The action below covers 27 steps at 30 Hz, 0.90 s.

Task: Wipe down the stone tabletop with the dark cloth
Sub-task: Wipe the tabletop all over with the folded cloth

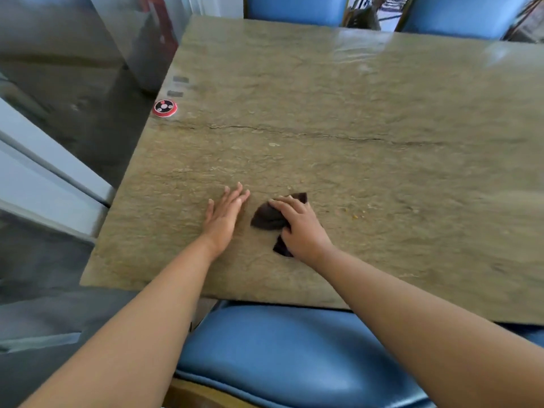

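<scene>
Stone worktop [338,119]: greenish-brown slab, fills most of the head view. A dark crack line runs across it left to right, above the hands. Glare on the far right portion. Surface otherwise mostly bare.

Blue padded chair seat [288,357]: tucked at the near edge, between the two forearms. Two more blue chair backs [297,8] at the far edge, side by side, a gap between them.

Left hand [222,214]: palm flat on the stone, fingers stretched out and close together, pointing away and slightly right. Grip holding nothing.

Right hand [301,228]: just beside the left, apart from it. Pressed down on top of the dark cloth [268,216], fingers curled over its upper part; grip holds the cloth against the stone.

Dark cloth: bunched, near the middle of the near half of the worktop. One lobe sticks out left of the right hand, a corner shows beyond the fingertips, another corner below the wrist.

Round red-rimmed disc [164,108]: black face with white dots, at the left edge of the worktop, well apart from the hands.

Small yellowish crumbs [357,214]: scattered right of the right hand.
</scene>
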Motion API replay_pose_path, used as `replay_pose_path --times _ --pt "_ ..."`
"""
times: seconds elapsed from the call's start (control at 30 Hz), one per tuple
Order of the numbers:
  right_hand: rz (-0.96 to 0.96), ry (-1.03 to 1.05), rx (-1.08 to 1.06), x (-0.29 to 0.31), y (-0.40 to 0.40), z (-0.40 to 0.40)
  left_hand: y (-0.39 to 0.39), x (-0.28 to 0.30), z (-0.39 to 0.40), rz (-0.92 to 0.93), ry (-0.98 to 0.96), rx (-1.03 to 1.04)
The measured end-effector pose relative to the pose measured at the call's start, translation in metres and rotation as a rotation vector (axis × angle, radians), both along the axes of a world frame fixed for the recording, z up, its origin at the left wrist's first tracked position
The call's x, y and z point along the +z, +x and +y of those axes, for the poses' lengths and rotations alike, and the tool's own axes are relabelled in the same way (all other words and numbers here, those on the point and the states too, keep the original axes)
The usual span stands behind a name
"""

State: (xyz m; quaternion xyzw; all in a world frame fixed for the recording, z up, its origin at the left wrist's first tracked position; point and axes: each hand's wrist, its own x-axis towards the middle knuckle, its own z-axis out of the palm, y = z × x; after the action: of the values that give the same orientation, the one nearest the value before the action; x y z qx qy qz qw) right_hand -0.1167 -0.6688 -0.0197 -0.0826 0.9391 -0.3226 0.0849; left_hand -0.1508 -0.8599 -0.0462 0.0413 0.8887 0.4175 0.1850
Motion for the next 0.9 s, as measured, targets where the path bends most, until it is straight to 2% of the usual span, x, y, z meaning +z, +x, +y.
replay_pose_path --times 0.1,0.17,0.23,0.3,0.37,0.5,0.6,0.67,0.7,0.77,0.83,0.9 --pt "-0.04 0.03 0.299 -0.008 0.007 -0.024 -0.003 0.004 -0.002 -0.027 0.096 0.062" --pt "-0.139 -0.047 0.498 -0.006 0.024 -0.021 -0.003 0.006 -0.001 -0.029 0.088 0.046" --pt "-0.252 -0.139 0.593 -0.004 0.039 -0.002 -0.002 0.006 0.001 -0.006 0.013 0.018" --pt "-0.355 -0.187 0.526 -0.003 0.043 0.027 0.001 0.005 0.006 0.025 -0.136 -0.027" --pt "-0.38 -0.186 0.364 0.003 0.043 0.058 0.004 0.006 0.011 0.052 -0.254 -0.049" --pt "-0.334 -0.181 -0.088 0.021 0.049 0.112 0.002 0.01 0.011 0.016 -0.283 -0.067" --pt "-0.315 -0.071 -0.226 0.041 0.045 0.105 0.003 0.009 0.011 -0.001 -0.299 -0.08" --pt "-0.174 -0.101 -0.106 0.048 0.038 0.067 0.003 0.007 0.012 0.018 -0.312 -0.072" --pt "-0.125 -0.132 0.028 0.043 0.036 0.044 0.002 0.006 0.012 0.025 -0.303 -0.062" --pt "-0.158 -0.137 0.339 0.023 0.036 0.006 0.0 0.002 0.009 0.032 -0.231 -0.031" --pt "-0.12 -0.012 0.583 0.0 0.04 -0.009 -0.002 0.001 0.005 0.015 -0.042 0.004" --pt "0.019 0.117 0.677 -0.013 0.038 -0.008 -0.004 0.001 0.002 -0.07 0.232 0.102"
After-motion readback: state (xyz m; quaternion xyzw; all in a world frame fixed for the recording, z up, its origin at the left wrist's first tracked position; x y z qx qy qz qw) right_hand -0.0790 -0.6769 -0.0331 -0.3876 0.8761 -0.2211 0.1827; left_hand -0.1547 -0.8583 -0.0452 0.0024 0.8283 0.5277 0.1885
